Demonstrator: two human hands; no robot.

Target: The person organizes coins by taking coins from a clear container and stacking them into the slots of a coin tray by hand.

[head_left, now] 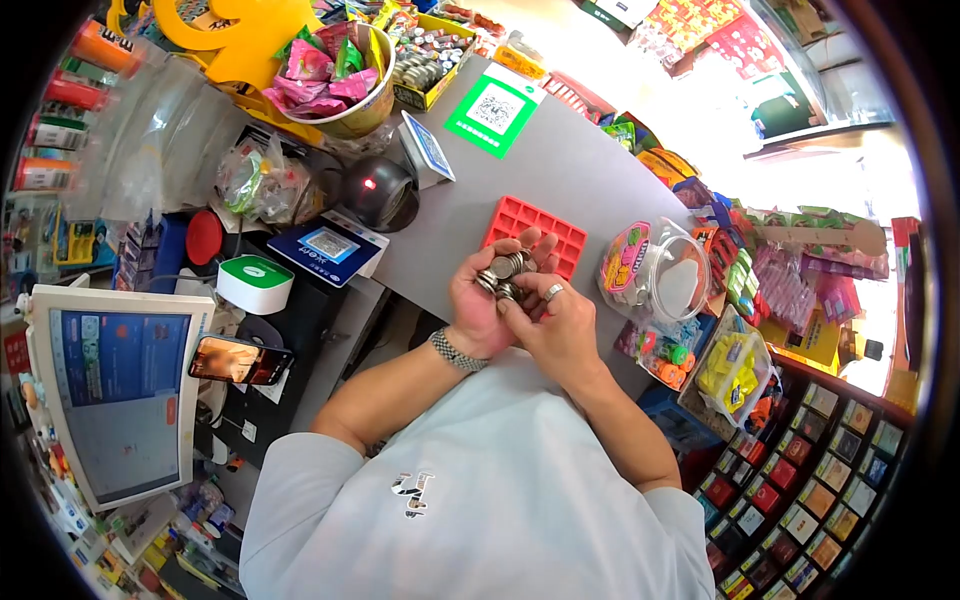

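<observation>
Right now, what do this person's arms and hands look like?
Short, pale grey fabric sleeves leave both forearms bare. A silver-and-dark patterned band circles the wrist of the left hand; the right hand wears a shiny silver finger ring.

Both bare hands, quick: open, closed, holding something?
Left hand: cupped, holding round, silvery metal coins.
Right hand: curled at the coins; can't tell whether it grips any.

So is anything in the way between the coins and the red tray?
Just fingers: the left hand's fingertips curl up beyond the coins, covering part of the tray in this view. I see nothing else between them.
</observation>
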